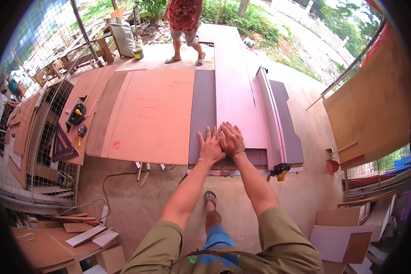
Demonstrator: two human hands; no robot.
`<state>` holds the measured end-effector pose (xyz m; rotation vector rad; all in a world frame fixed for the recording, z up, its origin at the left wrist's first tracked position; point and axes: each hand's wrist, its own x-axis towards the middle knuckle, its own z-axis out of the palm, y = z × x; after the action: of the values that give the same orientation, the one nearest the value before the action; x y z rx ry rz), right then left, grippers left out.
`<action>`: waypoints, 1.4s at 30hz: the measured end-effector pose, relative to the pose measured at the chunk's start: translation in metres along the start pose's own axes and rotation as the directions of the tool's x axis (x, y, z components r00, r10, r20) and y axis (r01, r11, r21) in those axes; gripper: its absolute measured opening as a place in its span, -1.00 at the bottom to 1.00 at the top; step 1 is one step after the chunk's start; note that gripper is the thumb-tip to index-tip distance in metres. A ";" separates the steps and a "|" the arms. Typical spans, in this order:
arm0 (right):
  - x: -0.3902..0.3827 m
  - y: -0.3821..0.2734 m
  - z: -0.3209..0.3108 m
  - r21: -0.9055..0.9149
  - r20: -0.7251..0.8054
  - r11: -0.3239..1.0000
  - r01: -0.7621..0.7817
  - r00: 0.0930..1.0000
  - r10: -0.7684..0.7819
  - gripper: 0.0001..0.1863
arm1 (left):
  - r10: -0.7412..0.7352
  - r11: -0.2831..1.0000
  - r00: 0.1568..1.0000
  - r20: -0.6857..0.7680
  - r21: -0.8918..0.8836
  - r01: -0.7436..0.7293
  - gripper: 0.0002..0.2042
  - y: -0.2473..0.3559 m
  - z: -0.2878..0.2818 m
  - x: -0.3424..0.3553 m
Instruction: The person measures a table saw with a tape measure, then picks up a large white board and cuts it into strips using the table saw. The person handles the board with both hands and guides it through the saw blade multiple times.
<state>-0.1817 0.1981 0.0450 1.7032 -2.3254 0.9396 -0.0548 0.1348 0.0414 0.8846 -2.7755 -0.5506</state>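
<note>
A long pale panel lies on a dark flat saw table, reaching far out past its back edge. Along the panel's right side runs a straight metal fence with a yellow and black fitting at its near end. My left hand rests with fingers spread, on the dark top beside the panel's near left edge. Over that near left corner lies my right hand, fingers stretched forward on the panel. The two hands touch at the thumbs, partly overlapping. The saw blade is not visible.
Left of the dark top extends a wooden tabletop, with a black power tool, a tape measure and a black set square. A person stands beyond. Board offcuts pile at lower left; a cable crosses the floor.
</note>
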 end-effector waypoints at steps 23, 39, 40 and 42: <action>0.017 0.007 0.005 0.022 -0.027 0.999 -0.031 0.999 0.031 -0.53 | 0.001 0.999 1.000 0.024 0.041 -0.002 -0.06 -0.002 -0.010 0.021; 0.028 0.014 0.011 0.010 -0.077 1.000 -0.001 0.997 0.001 -0.55 | 0.020 1.000 0.999 -0.045 0.006 -0.020 -0.07 -0.010 -0.001 0.032; 0.029 0.014 0.012 0.008 -0.079 1.000 -0.001 0.997 0.002 -0.55 | 0.021 1.000 0.998 -0.052 0.003 -0.021 -0.06 -0.010 -0.001 0.034; 0.030 0.015 0.012 0.004 -0.079 1.000 -0.005 0.997 0.005 -0.55 | 0.022 1.000 0.999 -0.047 0.007 -0.022 -0.07 -0.011 -0.001 0.035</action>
<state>-0.2026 0.1698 0.0420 1.6310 -2.2806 0.9947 -0.0772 0.1061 0.0398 0.8556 -2.7427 -0.5111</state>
